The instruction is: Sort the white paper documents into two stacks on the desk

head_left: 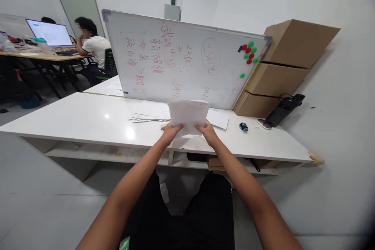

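Observation:
A stack of white paper (189, 115) is held upright just above the front of the desk, tilted toward me. My left hand (172, 132) grips its lower left edge, thumb on the near face. At the lower right edge my right hand (207, 131) grips it the same way, fingers hidden behind. Several loose sheets (150, 110) lie in an uneven pile to the left of the held stack. More white sheets (218, 118) lie flat to its right. A small beige object, partly covered, shows beside my left hand; its kind is unclear.
Behind the papers a whiteboard (187, 58) with red writing and round magnets stands on the white desk (88, 113). Cardboard boxes (275, 78) are stacked at right, beside a black bottle (285, 109). A small dark blue item (243, 127) lies nearby. A person (95, 47) sits at a computer far left.

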A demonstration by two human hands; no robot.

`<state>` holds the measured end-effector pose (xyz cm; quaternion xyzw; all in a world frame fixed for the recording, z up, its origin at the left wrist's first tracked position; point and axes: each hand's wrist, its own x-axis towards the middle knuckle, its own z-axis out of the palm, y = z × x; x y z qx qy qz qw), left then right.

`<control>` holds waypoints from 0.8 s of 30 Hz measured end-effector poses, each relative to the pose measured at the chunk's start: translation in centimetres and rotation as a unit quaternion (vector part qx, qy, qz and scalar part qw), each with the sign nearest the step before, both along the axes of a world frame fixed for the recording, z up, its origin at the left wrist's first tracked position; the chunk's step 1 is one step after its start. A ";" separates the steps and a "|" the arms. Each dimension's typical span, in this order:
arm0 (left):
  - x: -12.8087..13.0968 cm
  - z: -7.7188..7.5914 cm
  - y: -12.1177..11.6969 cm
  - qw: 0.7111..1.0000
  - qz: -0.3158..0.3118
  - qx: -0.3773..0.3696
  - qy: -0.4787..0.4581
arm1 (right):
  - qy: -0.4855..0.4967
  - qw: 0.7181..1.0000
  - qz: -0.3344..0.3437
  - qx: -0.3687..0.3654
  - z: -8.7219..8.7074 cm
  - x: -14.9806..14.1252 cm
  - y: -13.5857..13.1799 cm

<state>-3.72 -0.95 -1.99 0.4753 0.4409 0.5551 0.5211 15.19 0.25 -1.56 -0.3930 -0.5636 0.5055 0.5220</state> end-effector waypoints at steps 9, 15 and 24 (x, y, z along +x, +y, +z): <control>0.6 -1.2 -0.1 0.999 -0.021 -0.010 0.029 | -0.070 0.997 -0.036 -0.016 -2.9 0.1 -0.2; -0.3 -0.6 0.2 0.977 0.027 0.093 0.188 | -0.293 0.937 -0.113 0.151 -0.8 3.5 -2.4; -3.6 -2.3 3.8 0.821 0.086 0.167 0.540 | -0.667 0.696 -0.082 0.253 -4.2 7.5 -8.8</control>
